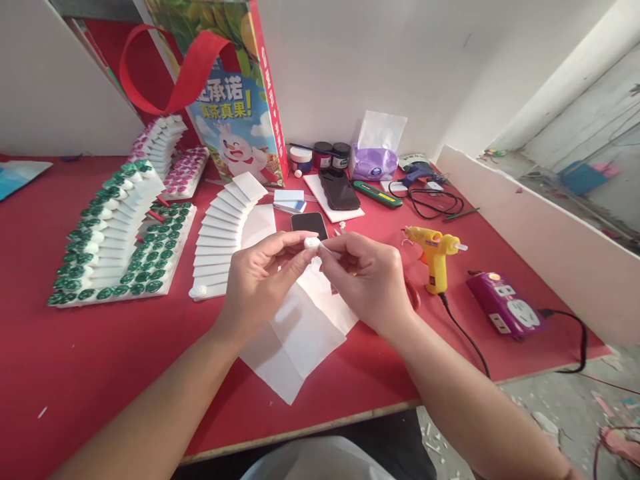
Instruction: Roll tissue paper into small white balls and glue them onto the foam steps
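Between my fingertips, above the middle of the table, is a small white rolled paper rose [312, 243]. My left hand [257, 283] is closed in a pinch on its left side. The fingers of my right hand [375, 277] are pinched at its right side, where a thin loose end of paper shows. Below my hands lie white paper sheets [305, 333], partly overlapping. To the left stands a curved white stair model [217, 250], with a similar white paper rose [198, 292] at its near corner.
Green-trimmed stairs [113, 233] and pink-trimmed stairs [185, 173] stand left on the red table [200, 393], before a printed carton [240, 100]. A yellow glue gun [436, 250] and purple power strip [505, 303], both corded, sit right. Phones, a green cutter [377, 194], paint jars and tissues [374, 162] lie behind.
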Available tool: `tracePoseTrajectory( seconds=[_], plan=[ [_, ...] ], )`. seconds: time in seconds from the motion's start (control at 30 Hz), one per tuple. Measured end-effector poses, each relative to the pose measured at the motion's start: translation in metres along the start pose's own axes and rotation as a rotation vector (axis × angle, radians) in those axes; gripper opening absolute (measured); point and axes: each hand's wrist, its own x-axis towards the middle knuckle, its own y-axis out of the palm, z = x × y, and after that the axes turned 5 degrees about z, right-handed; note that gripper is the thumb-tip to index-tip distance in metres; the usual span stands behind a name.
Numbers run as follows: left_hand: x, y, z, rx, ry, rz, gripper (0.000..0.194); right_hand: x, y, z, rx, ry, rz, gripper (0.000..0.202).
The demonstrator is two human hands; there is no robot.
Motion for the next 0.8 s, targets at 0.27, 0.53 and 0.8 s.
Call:
tracePoseTrajectory(
  seconds=[0.27, 0.53, 0.8],
  plan=[
    [-0.004, -0.002, 0.002, 0.151, 0.140, -0.060, 0.019, -0.002, -0.006, 0.000, -0.200, -0.291, 0.060, 0.015],
    [-0.002, -0.004, 0.003, 0.213, 0.178, -0.060, 0.012, 0.001, -0.012, -0.005, -0.310, -0.389, 0.140, 0.018],
    [-0.001, -0.005, 0.007, 0.200, 0.081, -0.006, 0.017, 0.003, -0.012, -0.004, -0.348, -0.231, 0.212, 0.018]
  ],
)
